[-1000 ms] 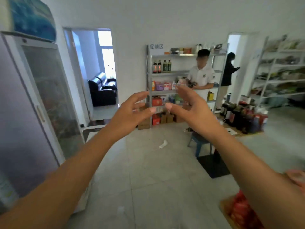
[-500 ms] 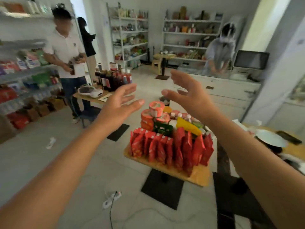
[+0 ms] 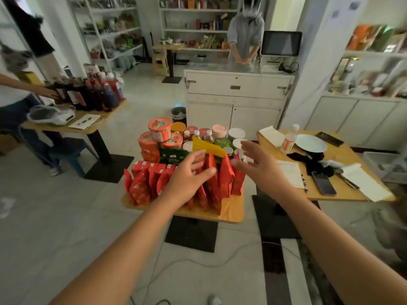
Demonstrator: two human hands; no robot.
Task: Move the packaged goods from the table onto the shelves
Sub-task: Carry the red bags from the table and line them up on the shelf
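Observation:
A small wooden table (image 3: 233,213) in front of me carries several upright red snack packets (image 3: 141,183), stacked orange cup noodles (image 3: 159,128), a green packet (image 3: 172,156), a yellow packet (image 3: 208,147) and several jars and bottles behind. My left hand (image 3: 187,179) hovers with spread fingers in front of the red packets near the table's middle, holding nothing. My right hand (image 3: 258,166) is open too, just right of the tallest red packets (image 3: 225,175). Whether either hand touches a packet I cannot tell.
White shelves (image 3: 196,29) with goods line the back wall. A person stands behind a white counter (image 3: 237,84). Left, a table with dark bottles (image 3: 88,93) and another person's arm. Right, a table (image 3: 343,190) with phones, papers, a plate. Cables lie on the floor.
My view has swung from the far shelf and fridge to the loaded table. Both open hands have come down and closer to the red packets.

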